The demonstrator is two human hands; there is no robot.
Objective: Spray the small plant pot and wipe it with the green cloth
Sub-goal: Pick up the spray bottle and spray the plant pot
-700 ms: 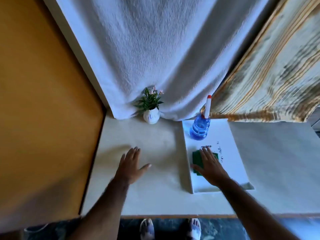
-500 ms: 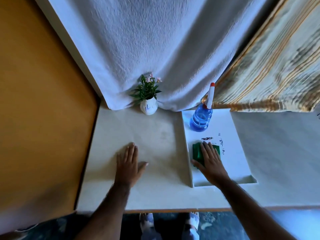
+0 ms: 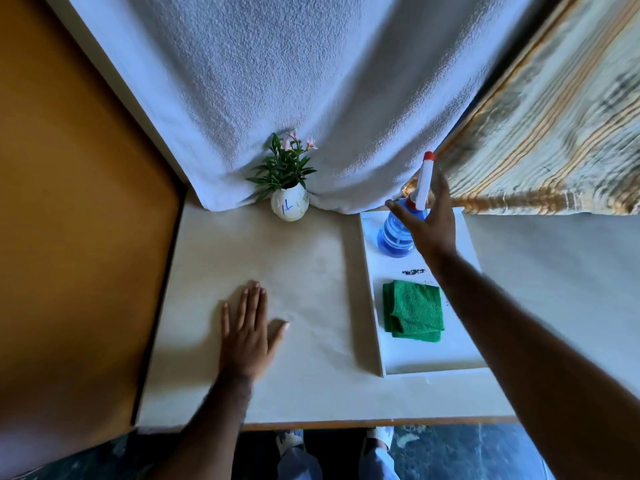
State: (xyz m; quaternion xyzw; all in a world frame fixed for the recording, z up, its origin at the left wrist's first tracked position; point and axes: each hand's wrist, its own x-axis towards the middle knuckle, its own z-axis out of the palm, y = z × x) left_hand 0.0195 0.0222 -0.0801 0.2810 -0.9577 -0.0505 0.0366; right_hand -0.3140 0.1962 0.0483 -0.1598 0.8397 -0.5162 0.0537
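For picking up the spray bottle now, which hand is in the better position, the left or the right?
Right. The right hand is open beside the spray bottle on the white tray. The left hand lies flat on the table, far from it.

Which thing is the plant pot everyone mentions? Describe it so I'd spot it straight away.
Find the white towel hanging behind the table. At its foot stands the small plant pot: round, white, blue scribble on its side, green leaves and pink flowers on top. It alone holds a plant.
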